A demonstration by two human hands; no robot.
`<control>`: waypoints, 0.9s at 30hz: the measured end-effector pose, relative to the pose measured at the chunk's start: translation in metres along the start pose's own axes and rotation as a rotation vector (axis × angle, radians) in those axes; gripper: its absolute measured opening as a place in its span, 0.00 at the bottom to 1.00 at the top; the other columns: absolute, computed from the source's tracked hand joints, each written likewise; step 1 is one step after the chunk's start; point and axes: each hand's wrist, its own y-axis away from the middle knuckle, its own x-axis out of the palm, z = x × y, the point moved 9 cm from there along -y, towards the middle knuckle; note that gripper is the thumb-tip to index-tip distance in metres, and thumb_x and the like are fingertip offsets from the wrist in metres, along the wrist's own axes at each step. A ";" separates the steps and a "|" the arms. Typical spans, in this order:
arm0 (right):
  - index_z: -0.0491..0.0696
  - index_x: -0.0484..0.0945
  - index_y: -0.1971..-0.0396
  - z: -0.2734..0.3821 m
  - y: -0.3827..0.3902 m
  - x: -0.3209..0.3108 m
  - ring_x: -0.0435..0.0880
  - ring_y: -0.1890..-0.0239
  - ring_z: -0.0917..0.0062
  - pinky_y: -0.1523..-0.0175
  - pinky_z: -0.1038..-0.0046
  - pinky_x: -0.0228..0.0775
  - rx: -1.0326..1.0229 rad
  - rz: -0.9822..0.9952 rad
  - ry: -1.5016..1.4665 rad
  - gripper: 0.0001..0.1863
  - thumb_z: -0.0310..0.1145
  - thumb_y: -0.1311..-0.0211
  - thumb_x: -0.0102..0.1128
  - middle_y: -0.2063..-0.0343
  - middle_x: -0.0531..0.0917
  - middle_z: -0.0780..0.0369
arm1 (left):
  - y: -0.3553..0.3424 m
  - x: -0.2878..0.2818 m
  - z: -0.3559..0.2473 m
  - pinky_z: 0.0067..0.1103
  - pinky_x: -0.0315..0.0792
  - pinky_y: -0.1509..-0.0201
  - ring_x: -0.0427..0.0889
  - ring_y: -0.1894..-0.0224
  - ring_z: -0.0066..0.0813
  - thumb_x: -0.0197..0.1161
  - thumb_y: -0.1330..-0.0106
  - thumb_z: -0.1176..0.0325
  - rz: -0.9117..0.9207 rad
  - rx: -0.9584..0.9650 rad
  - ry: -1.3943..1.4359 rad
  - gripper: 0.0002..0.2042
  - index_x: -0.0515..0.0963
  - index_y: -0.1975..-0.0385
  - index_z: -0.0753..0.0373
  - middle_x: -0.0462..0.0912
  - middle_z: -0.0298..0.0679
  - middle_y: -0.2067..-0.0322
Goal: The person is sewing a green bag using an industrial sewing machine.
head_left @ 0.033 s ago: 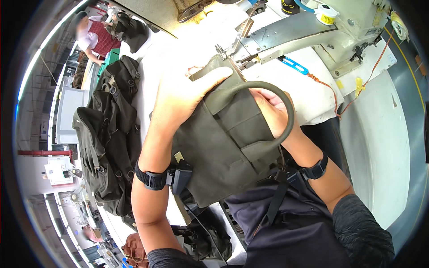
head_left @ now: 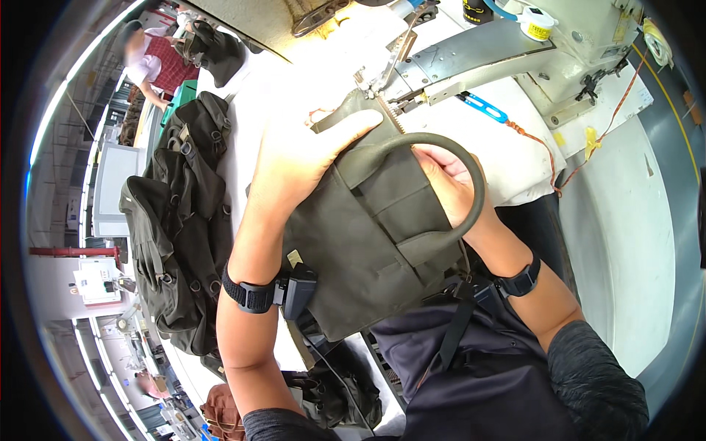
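No clear change shows since the earlier picture; any shift of the left hand (head_left: 294,158), the right hand (head_left: 454,189) or the bag (head_left: 334,242) is too slight to tell.

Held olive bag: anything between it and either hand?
Nothing visible: left hand lies on the olive bag, right hand touches its right side. The handle arcs over the right hand, not between them.

Can see print on a white tub's (head_left: 539,23) yellow label (head_left: 538,34) and yellow marks (head_left: 479,10) on a black can (head_left: 478,13), but read neither.
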 end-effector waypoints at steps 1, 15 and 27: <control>0.36 0.82 0.49 -0.002 0.002 -0.002 0.82 0.60 0.85 0.55 0.80 0.74 0.001 -0.037 -0.019 0.13 0.30 0.24 0.58 0.61 0.87 0.63 | 0.000 -0.002 0.002 0.26 0.77 0.47 0.85 0.55 0.32 0.78 0.41 0.61 -0.028 -0.033 0.000 0.21 0.84 0.53 0.69 0.87 0.45 0.56; 0.34 0.83 0.52 0.010 -0.011 -0.004 0.82 0.62 0.85 0.56 0.81 0.73 -0.083 -0.041 -0.038 0.14 0.30 0.26 0.60 0.62 0.88 0.62 | -0.017 -0.007 -0.009 0.24 0.70 0.36 0.73 0.38 0.25 0.79 0.44 0.71 0.014 0.077 0.031 0.34 0.76 0.35 0.60 0.75 0.39 0.36; 0.39 0.80 0.63 0.020 0.018 -0.021 0.61 0.73 0.93 0.69 0.83 0.52 -0.057 -0.030 0.200 0.15 0.35 0.20 0.53 0.77 0.69 0.75 | -0.036 -0.004 0.055 0.25 0.71 0.36 0.81 0.42 0.30 0.67 0.33 0.68 0.060 -0.111 0.526 0.20 0.81 0.42 0.66 0.85 0.41 0.44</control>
